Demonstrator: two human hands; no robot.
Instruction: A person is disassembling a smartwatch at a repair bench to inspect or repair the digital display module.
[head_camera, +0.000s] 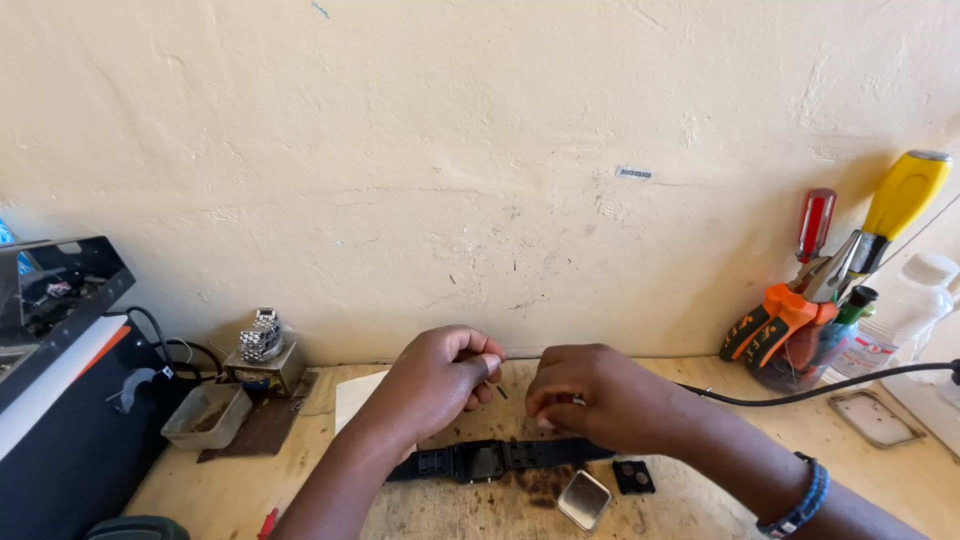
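Black digital watch (487, 461) lies flat, back up, on the worn wooden bench (700, 500), its strap stretched left and right just near of both hands. A small square metal back plate (584, 499) sits just beside it to the near right, with a small black square part (633, 476) next to that.

Above the strap, the left hand (437, 377) pinches a thin dark pin or tool tip (501, 391) between closed fingertips; the right hand (598, 397) has its fingers curled tight together, perhaps on something very small (too small to make out). The likely trouble is a slip: a piece this tiny could spring from the pinch and vanish into the scarred, dark-stained wood or roll off the near edge. The loose plate and black part lie close under the right wrist and could be swept aside by it.

A black cable (800, 396) runs across the bench from the right, just behind the right forearm, and could snag it. Further left stand a grey tray (205, 414) and a metal watch bracelet (261, 338) on a small block, beside a black case (70, 400). At the far right a cup (800, 365) holds pliers (785, 315) and screwdrivers (900, 205), with a white bottle (905, 315) by the plaster wall (480, 150).
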